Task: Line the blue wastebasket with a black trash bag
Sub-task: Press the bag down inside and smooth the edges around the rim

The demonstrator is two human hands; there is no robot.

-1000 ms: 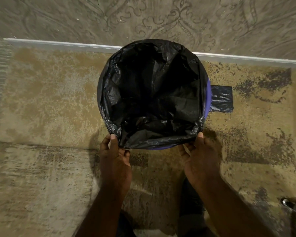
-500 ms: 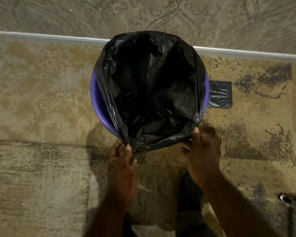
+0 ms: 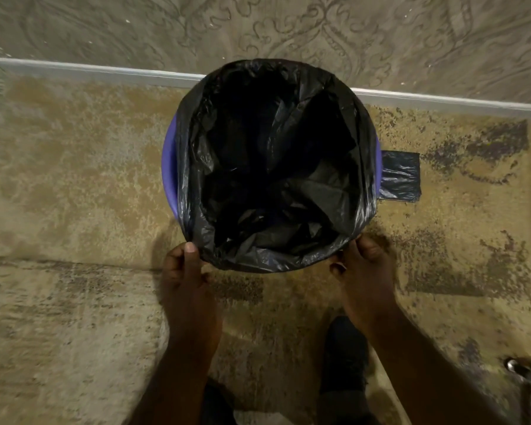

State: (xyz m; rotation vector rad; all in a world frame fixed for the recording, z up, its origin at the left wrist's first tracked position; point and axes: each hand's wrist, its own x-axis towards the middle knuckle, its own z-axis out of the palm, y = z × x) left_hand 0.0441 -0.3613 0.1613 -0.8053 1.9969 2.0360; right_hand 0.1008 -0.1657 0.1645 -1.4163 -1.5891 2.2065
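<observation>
Seen from above, on a mottled tan and grey floor. The left hand (image 3: 187, 282) pinches the near-left edge of the crinkled black plastic trash bag (image 3: 276, 179), thumb on top. The bag hangs open inside the round blue plastic wastebasket (image 3: 170, 167), which stands against the pale baseboard (image 3: 89, 72); blue rim shows at its left and right sides. The right hand (image 3: 365, 271) grips the bag's near-right edge. A folded black plastic bag (image 3: 400, 176) lies on the floor, just right of the wastebasket.

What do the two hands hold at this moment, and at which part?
Both hold the black trash bag by its near edge: the left hand at the near-left corner, the right hand at the near-right.
</observation>
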